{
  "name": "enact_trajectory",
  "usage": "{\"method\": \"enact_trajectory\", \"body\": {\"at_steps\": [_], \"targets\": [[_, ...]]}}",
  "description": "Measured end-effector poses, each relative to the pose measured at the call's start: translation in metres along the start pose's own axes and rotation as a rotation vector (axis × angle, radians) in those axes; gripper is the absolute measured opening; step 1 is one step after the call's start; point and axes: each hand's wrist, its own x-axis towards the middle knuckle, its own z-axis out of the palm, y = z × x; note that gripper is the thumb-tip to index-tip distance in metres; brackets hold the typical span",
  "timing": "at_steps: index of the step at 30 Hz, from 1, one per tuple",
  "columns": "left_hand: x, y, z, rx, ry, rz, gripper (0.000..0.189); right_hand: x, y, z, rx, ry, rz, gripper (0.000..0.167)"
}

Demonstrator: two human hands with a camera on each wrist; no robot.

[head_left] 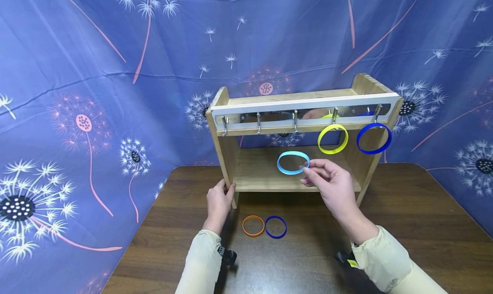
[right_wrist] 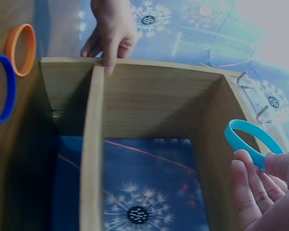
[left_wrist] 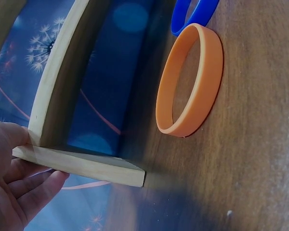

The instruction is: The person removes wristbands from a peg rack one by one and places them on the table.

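Note:
My right hand pinches a light blue wristband between thumb and fingertips, in front of the shelf opening and below the hooks. My left hand grips the lower left side of a small wooden shelf, thumb at its front edge, as the left wrist view also shows. A yellow wristband hangs from the second hook from the right, and a blue wristband from the rightmost hook. Three hooks to the left, among them the middle hook, carry no band.
On the brown table before the shelf lie an orange wristband and a second blue wristband, side by side. A blue dandelion-print cloth hangs behind. The white hook rail spans the shelf's upper front.

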Motion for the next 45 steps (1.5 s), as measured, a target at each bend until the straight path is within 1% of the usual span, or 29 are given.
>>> {"method": "enact_trajectory", "body": {"at_steps": [4,12,15,20,27,35,39,45], "targets": [[0.001,0.001,-0.001,-0.005,0.0,0.001,0.013,-0.006,0.008,-0.001,0.029,-0.014,0.019,0.02],[0.002,0.001,-0.001,-0.001,0.006,0.011,0.014,-0.019,0.025,-0.005,0.05,-0.032,0.057,0.021],[0.002,0.0,0.0,0.008,-0.002,0.005,0.015,-0.024,0.033,-0.007,0.039,-0.038,0.082,0.023],[0.001,0.001,0.0,0.004,-0.004,0.003,0.014,-0.032,0.045,-0.012,-0.014,-0.052,0.129,0.026],[0.002,0.001,0.0,0.007,-0.009,-0.01,0.015,-0.042,0.056,-0.018,-0.009,-0.062,0.174,0.025],[0.0,0.0,-0.001,0.01,-0.005,-0.005,0.016,-0.055,0.071,-0.025,-0.044,-0.11,0.263,0.028],[0.0,0.0,-0.001,0.006,-0.008,-0.007,0.016,-0.064,0.079,-0.026,-0.037,-0.133,0.3,0.027],[0.0,0.0,-0.001,0.004,-0.012,-0.013,0.017,-0.074,0.088,-0.027,-0.009,-0.157,0.39,0.029]]}}
